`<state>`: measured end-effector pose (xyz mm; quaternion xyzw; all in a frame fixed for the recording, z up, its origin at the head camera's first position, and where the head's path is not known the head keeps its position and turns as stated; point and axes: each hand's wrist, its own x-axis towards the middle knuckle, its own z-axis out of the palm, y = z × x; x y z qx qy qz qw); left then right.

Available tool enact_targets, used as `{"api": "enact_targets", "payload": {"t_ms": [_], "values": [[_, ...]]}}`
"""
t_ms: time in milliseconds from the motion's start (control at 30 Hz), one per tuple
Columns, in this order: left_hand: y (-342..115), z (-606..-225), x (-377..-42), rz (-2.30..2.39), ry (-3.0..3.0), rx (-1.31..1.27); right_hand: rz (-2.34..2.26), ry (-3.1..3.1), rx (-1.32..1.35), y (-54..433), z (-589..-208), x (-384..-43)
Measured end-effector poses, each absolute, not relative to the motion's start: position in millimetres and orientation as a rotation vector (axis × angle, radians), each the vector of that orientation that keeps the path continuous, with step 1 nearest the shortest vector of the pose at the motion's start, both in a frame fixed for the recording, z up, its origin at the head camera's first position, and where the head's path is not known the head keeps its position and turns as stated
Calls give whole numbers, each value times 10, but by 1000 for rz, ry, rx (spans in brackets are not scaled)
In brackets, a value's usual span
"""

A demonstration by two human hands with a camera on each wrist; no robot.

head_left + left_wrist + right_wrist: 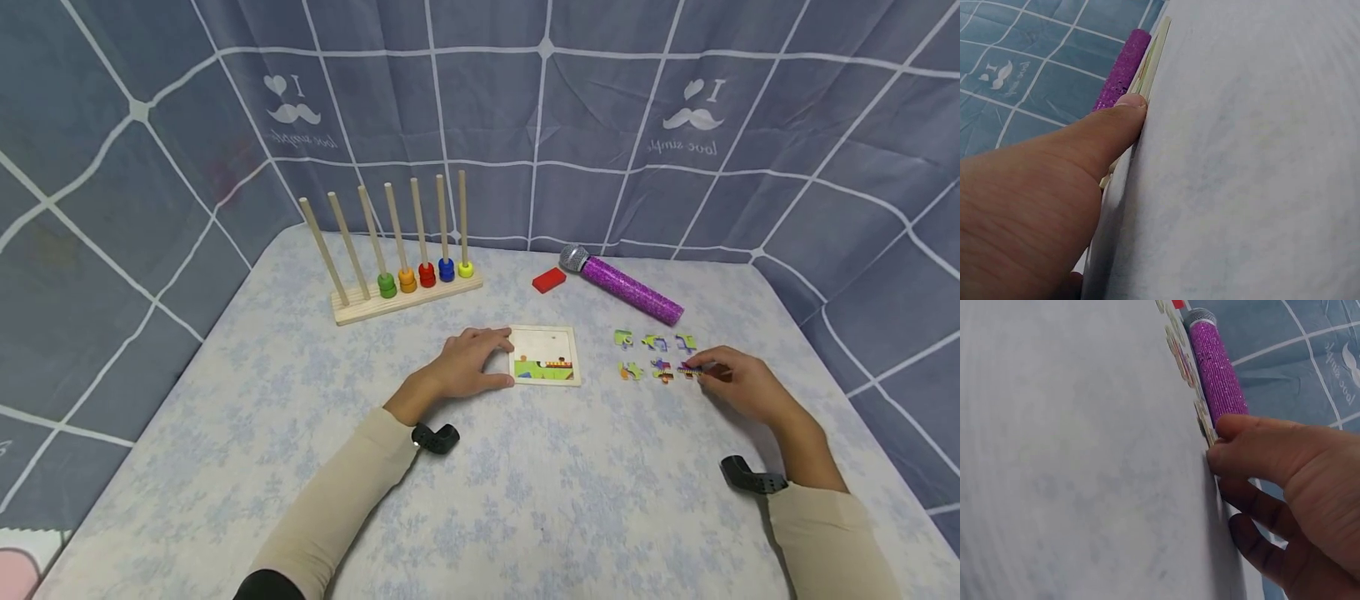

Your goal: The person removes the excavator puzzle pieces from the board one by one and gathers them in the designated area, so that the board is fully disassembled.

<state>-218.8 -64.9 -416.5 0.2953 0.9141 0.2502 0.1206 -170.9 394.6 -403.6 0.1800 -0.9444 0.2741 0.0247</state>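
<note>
A small wooden jigsaw tray lies flat on the table, with joined green and colored pieces along its bottom. My left hand holds the tray's left edge between curved fingers and thumb; the left wrist view shows the thumb against the rim. To the right lie several loose puzzle pieces in two rows. At the lower row's right end, my right hand pinches a dark red and purple puzzle piece with thumb and index finger. In the right wrist view, that hand's fingertips partly hide the piece.
Behind the pieces lies a glittery purple microphone, beside a red block. A wooden peg abacus with colored rings stands at the back left. Tiled-pattern curtains border the table at the back and sides.
</note>
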Motion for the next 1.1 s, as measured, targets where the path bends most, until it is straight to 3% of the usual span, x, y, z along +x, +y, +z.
{"api": "enact_targets", "payload": {"t_ms": [800, 1100], "values": [[-695, -4170, -2209, 720, 2681, 855, 1074, -2951, 294, 3905, -3945, -1757], [-654, -4166, -2207, 727, 2669, 850, 948, -2914, 697, 3407, -3810, -1868]]}}
